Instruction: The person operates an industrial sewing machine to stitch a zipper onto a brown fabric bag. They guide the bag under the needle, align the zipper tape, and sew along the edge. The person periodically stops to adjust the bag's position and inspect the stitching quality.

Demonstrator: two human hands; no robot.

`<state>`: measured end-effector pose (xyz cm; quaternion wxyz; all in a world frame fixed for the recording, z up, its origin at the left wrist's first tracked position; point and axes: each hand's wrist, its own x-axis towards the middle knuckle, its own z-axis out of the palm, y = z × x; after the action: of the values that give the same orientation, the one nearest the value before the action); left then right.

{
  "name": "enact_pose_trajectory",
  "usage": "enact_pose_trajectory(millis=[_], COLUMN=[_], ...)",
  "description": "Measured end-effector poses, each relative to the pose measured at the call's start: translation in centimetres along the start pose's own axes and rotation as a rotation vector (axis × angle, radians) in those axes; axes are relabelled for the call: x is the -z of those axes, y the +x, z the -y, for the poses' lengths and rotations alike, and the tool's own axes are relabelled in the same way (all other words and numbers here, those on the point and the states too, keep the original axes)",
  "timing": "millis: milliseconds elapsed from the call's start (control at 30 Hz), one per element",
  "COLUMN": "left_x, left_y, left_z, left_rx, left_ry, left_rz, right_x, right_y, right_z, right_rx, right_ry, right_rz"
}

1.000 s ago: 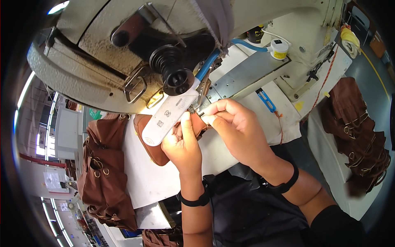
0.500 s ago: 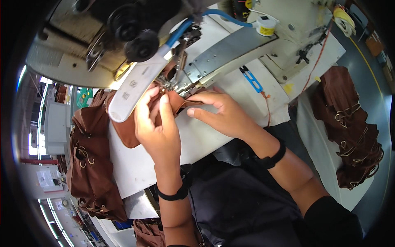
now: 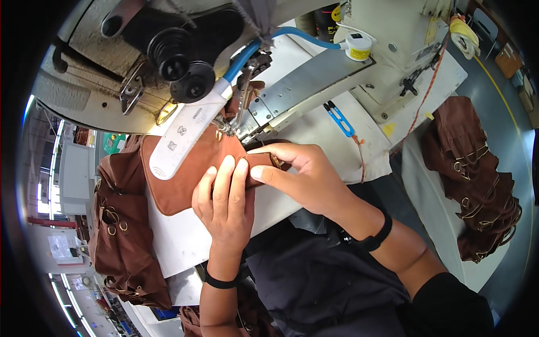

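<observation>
A brown leather bag piece (image 3: 179,185) lies under the sewing machine (image 3: 306,78), its right part reaching the needle and presser foot (image 3: 227,127). My left hand (image 3: 224,205) grips its near edge, fingertips pressed on top and thumb hidden. Just to the right, my right hand (image 3: 309,177) pinches a folded edge of the same piece between thumb and forefinger, beside a short strip of zipper teeth (image 3: 275,161). A white lamp bar (image 3: 185,135) hangs over the leather and covers part of it.
Blue thread snips (image 3: 339,119) lie on the white table (image 3: 174,241), right of my right hand. Brown bags with metal rings are stacked at the left (image 3: 120,230) and at the right (image 3: 471,174). An orange cord (image 3: 426,92) hangs near the machine's column.
My left hand has drawn back from the needle toward me. More of the leather now spreads flat to the left. The right hand has shifted slightly nearer, still on the edge.
</observation>
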<state>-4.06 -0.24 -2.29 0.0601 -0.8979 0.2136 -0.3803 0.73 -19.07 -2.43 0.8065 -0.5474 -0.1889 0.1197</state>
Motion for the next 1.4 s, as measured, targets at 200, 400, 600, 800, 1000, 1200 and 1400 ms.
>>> enact_pose_trajectory(millis=[200,400,600,800,1000,1200,1400], left_x=[0.1,0.4,0.5,0.4,0.6,0.6,0.8], left_y=[0.9,1.8,2.0,2.5,2.7,2.8,3.1], left_z=[-0.1,0.2,0.7,2.0,2.6,2.5,2.1], left_rx=[0.071,0.109,0.135,0.096,0.079,0.069,0.065], left_ry=[-0.108,-0.117,-0.133,-0.165,-0.164,-0.150,-0.119], left_rz=[-0.081,-0.033,0.000,0.043,0.066,0.050,0.024], right_x=[-0.6,-0.8,-0.6,-1.2,-0.8,-2.1,-2.1], right_y=[-0.2,0.8,1.4,2.4,2.6,2.8,3.1], right_z=[1.7,1.1,1.3,2.7,3.3,1.7,3.0], right_rx=[-0.046,-0.021,-0.051,-0.099,-0.089,0.170,0.206], right_ry=[0.020,0.066,0.039,0.133,-0.553,-0.734,-0.811], right_rz=[-0.041,-0.076,-0.061,-0.078,-0.157,-0.404,-0.502])
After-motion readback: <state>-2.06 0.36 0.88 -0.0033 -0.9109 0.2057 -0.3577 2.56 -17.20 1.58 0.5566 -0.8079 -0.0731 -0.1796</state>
